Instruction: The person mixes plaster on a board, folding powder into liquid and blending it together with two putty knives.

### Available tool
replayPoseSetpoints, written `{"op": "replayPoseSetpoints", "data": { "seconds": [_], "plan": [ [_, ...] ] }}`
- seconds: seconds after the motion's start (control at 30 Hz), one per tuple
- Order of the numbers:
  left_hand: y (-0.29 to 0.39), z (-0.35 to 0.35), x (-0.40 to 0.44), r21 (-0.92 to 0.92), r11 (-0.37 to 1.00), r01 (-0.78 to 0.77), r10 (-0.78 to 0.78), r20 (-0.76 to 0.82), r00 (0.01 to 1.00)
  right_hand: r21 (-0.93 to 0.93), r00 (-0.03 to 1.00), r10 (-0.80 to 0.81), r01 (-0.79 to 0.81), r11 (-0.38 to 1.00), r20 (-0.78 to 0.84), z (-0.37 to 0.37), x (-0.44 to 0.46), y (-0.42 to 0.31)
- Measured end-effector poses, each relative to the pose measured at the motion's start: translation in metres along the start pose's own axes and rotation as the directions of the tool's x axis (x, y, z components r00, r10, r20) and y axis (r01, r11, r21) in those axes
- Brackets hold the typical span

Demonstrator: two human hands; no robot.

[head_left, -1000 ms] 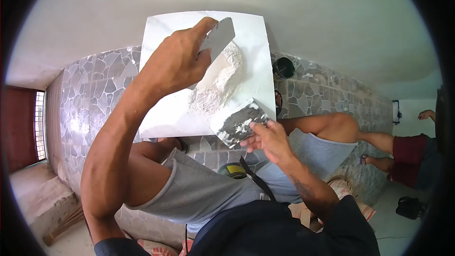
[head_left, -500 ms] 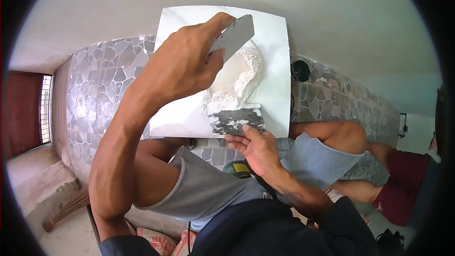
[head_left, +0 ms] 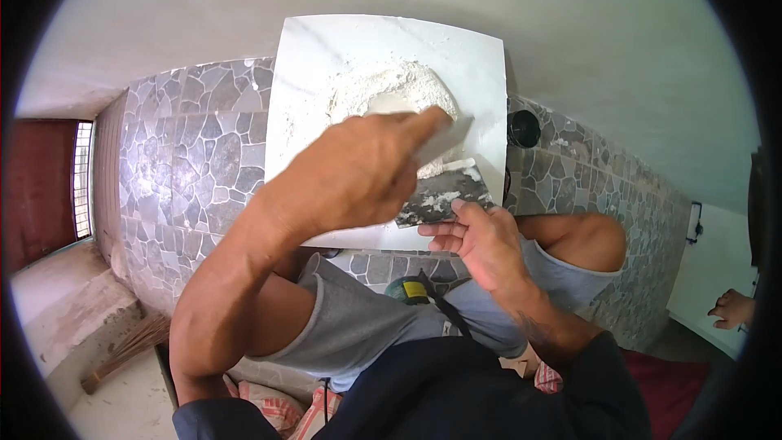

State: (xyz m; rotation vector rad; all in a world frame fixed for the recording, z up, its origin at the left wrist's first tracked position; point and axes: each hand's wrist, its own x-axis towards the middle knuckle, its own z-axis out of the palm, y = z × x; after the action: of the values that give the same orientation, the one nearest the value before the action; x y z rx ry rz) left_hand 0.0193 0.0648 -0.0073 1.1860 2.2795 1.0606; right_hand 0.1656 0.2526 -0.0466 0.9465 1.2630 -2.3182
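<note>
head view: at centre, my left hand (head_left: 350, 171) closes round a blurred blade (head_left: 446, 140); powder (head_left: 393, 77) sits above. my right hand (head_left: 493, 254) pinches a smeared plate (head_left: 444, 195), best kept level and steady.

on a white board (head_left: 301, 147), heaped white powder (head_left: 383, 77) curves around a paler hollow toward twelve o'clock. the left hand (head_left: 350, 167) grips a thin grey blade (head_left: 450, 137), blurred, over the powder's four o'clock side. at the board's five o'clock corner, the right hand (head_left: 485, 248) holds a dark plate (head_left: 440, 195) smeared with white, thumb on top. a dark bucket (head_left: 523, 129) stands just beside the board at three o'clock; another person's hand (head_left: 733, 310) shows well apart at four.
</note>
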Motion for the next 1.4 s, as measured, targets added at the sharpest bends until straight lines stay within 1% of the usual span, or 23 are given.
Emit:
{"op": "replayPoseSetpoints", "data": {
  "seconds": [0.07,0.1,0.2,0.23,0.33,0.47,0.53,0.57,0.67,0.7,0.77,0.8,0.83,0.87,0.9,1.0,1.03,1.17,1.27,1.3,1.33,1.4],
  "plan": [
    [0.01,0.005,0.005,-0.004,1.0,0.025,-0.024,0.108,0.994,-0.035,1.0,0.013,-0.013,0.999,0.009,0.001,0.004,-0.01],
    [0.011,0.012,0.006,0.017,1.0,-0.022,0.02,0.083,0.996,-0.058,1.0,0.009,-0.009,0.998,0.016,0.001,0.005,-0.013],
    [0.013,0.02,0.014,0.013,1.0,0.0,-0.001,0.123,0.992,-0.119,1.0,-0.007,0.011,0.993,0.03,0.002,0.007,-0.023],
    [0.012,0.022,0.015,0.014,1.0,-0.009,0.007,0.109,0.994,-0.132,1.0,-0.011,0.015,0.991,0.028,0.001,0.006,-0.026],
    [0.016,0.022,0.019,0.01,0.997,0.075,-0.075,0.128,0.989,-0.168,1.0,-0.027,0.03,0.985,0.015,-0.001,0.003,-0.035],
    [0.007,0.024,0.015,0.086,0.99,0.112,-0.115,0.034,0.993,-0.201,0.998,-0.058,0.065,0.977,0.039,-0.022,-0.005,-0.043],
    [-0.001,0.023,0.012,0.099,0.985,0.142,-0.143,0.006,0.99,-0.286,0.999,-0.048,0.041,0.957,-0.016,-0.045,0.0,-0.043],
    [-0.001,0.017,0.012,0.035,0.98,0.196,-0.197,0.026,0.98,-0.328,0.998,-0.046,0.029,0.944,-0.045,-0.057,0.003,-0.042],
    [-0.009,0.009,0.01,-0.014,0.983,0.182,-0.182,-0.059,0.981,-0.417,0.986,0.069,-0.126,0.9,-0.15,-0.081,0.014,-0.038],
    [-0.007,0.003,0.011,-0.047,0.967,0.252,-0.254,-0.049,0.966,-0.417,0.984,0.096,-0.152,0.896,-0.153,-0.089,0.019,-0.034],
    [-0.005,-0.005,0.012,-0.091,0.947,0.308,-0.315,-0.07,0.947,-0.418,0.977,0.138,-0.195,0.887,-0.161,-0.102,0.032,-0.027],
    [-0.005,-0.007,0.012,-0.113,0.935,0.336,-0.345,-0.081,0.935,-0.383,0.982,0.082,-0.144,0.912,-0.173,-0.1,0.036,-0.024],
    [-0.006,-0.008,0.013,-0.177,0.928,0.327,-0.348,-0.108,0.931,-0.349,0.983,0.028,-0.092,0.933,-0.184,-0.092,0.041,-0.02],
    [-0.007,-0.008,0.014,-0.174,0.936,0.308,-0.331,-0.124,0.936,-0.314,0.98,-0.025,-0.038,0.949,-0.196,-0.088,0.046,-0.016],
    [-0.009,-0.007,0.016,-0.171,0.943,0.287,-0.311,-0.143,0.939,-0.342,0.977,-0.018,-0.057,0.938,-0.214,-0.093,0.055,-0.011],
    [-0.008,-0.004,0.018,-0.167,0.949,0.268,-0.296,-0.172,0.94,-0.397,0.987,-0.114,0.059,0.916,-0.115,-0.084,0.07,-0.005],
    [-0.007,-0.001,0.019,-0.167,0.949,0.268,-0.296,-0.176,0.939,-0.524,0.978,-0.12,0.013,0.852,-0.172,-0.077,0.072,-0.009],
    [-0.001,0.015,0.022,-0.156,0.943,0.293,-0.317,-0.159,0.935,-0.574,0.962,-0.234,0.115,0.81,-0.137,-0.067,0.07,-0.015],
    [0.009,0.034,0.028,-0.168,0.939,0.299,-0.322,-0.132,0.937,-0.596,0.957,-0.274,0.169,0.785,-0.09,-0.059,0.067,-0.026],
    [0.011,0.041,0.03,-0.148,0.959,0.24,-0.263,-0.163,0.951,-0.585,0.953,-0.293,0.199,0.786,-0.069,-0.047,0.061,-0.034],
    [0.014,0.047,0.032,-0.134,0.962,0.238,-0.258,-0.166,0.952,-0.575,0.948,-0.313,0.23,0.786,-0.049,-0.04,0.057,-0.039],
    [0.018,0.053,0.036,-0.11,0.966,0.236,-0.252,-0.169,0.953,-0.6,0.944,-0.326,0.234,0.765,-0.047,-0.04,0.058,-0.041]
  ]
}}
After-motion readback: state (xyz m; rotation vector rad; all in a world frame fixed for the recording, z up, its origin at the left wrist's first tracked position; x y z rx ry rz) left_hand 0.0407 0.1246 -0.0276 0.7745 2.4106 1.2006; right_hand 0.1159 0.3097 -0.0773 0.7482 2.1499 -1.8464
